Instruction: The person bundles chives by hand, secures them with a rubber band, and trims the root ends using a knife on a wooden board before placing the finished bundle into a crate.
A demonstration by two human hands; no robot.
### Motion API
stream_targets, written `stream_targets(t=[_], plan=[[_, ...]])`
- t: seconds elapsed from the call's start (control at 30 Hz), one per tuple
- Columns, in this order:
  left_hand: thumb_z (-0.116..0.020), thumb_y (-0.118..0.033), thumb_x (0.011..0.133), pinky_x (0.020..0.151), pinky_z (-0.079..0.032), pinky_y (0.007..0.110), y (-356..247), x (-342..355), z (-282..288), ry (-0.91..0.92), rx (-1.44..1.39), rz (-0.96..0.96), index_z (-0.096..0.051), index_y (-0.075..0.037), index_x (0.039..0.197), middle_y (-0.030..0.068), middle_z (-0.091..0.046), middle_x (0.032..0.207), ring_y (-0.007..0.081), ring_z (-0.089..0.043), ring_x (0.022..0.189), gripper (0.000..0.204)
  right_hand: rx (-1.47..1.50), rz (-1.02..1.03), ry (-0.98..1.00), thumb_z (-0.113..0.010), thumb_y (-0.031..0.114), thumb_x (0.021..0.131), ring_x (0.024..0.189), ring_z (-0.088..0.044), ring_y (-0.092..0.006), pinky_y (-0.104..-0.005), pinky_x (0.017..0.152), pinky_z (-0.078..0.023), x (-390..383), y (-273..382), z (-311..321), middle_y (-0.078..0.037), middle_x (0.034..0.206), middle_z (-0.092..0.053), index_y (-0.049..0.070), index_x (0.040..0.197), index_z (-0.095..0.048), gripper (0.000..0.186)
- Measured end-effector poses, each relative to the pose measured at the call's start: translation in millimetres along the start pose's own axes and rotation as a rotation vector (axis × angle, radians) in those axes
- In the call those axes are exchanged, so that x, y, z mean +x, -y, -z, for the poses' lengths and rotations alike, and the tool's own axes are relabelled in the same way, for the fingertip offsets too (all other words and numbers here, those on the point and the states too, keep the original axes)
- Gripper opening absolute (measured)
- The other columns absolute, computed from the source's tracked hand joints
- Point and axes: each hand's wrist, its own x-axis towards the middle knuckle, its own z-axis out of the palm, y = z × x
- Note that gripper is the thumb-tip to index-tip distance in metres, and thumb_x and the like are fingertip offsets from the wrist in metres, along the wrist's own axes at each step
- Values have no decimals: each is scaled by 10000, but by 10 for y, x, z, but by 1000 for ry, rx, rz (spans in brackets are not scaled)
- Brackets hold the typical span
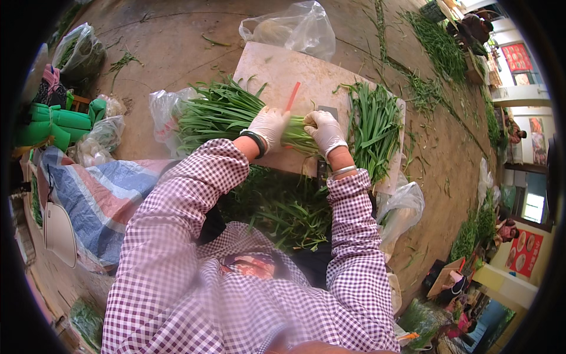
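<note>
A bunch of garlic chives [221, 112] lies across the pale board, leaves to the left and pale stems to the right. My gloved left hand [269, 125] is closed round the bunch near its stems. A red strip [292, 97] sticks up beside the left fingers; its lower part is hidden. My gloved right hand [325, 131] has its fingers curled on the pale stem ends. Beneath and behind that hand, a flat grey blade [329, 110] shows in part. Further right, another pile of chives [375, 127] rests on the board.
The board [277, 59] stands low over the floor, with a clear plastic bag [295, 29] behind it. Loose greens [289, 212] lie below its near edge. A striped woven sheet [112, 194] and a green bundle [56, 127] are at left. Other people work among greens at far right.
</note>
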Motion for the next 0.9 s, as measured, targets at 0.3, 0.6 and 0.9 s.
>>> stream_targets(t=[0.3,0.6,0.9], plan=[[-801,-509,646,1072,-351,461,40,36,-57,-3,16,-13,-482,-10,1306,172,-578,1190,314,-533,1176,886,-148,119,-113,-763,123,687,877,-609,-299,-416,781,-499,8,105,41,-84,845,-641,104,790,-648,156],[-817,-501,637,1046,-367,449,63,66,-127,-19,49,-10,-483,-21,1279,168,-589,1167,306,-554,1141,868,-15,46,-127,-746,154,721,905,-600,-286,-390,813,-501,5,24,-24,-72,870,-639,102,758,-691,84],[-820,-499,636,1042,-372,448,71,78,-142,-7,55,-5,-490,-25,1279,167,-600,1147,304,-561,1133,865,-93,31,-151,-685,174,793,918,-602,-287,-402,812,-504,-13,24,-104,-82,869,-621,113,800,-675,62]])
